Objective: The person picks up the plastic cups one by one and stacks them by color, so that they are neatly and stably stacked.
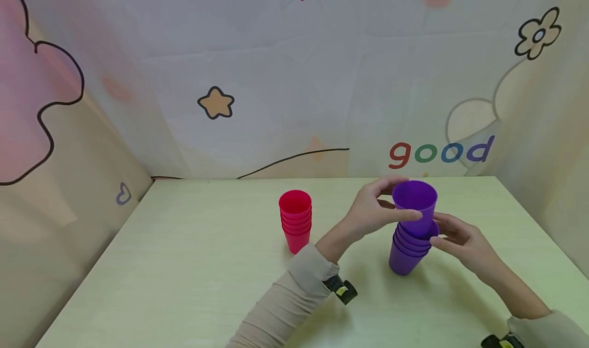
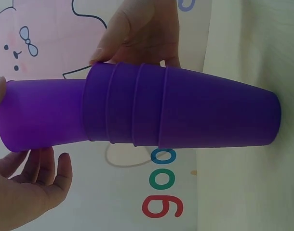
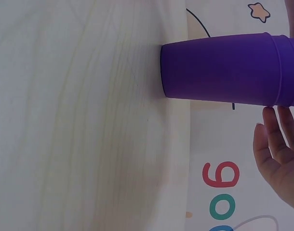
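My left hand point(image 1: 375, 210) holds a purple cup point(image 1: 415, 200) near its rim, thumb on the near side and fingers behind. That cup stands upright, its lower part inside the top of a stack of purple cups point(image 1: 406, 258) on the table. At the stack's right side, my right hand point(image 1: 469, 246) pinches the upper rims between thumb and fingers. From the left wrist view, the raised cup point(image 2: 46, 114) sticks well out of the stack point(image 2: 209, 108). The right wrist view catches the stack's base point(image 3: 209, 70) on the tabletop, with my right fingers touching near the rims.
A stack of red cups point(image 1: 295, 225) stands upright on the pale wood table point(image 1: 193, 266), left of my left wrist. Behind the table hangs a printed cloth point(image 1: 276, 82) with a star and the word "good". Both wrists wear black straps with cameras.
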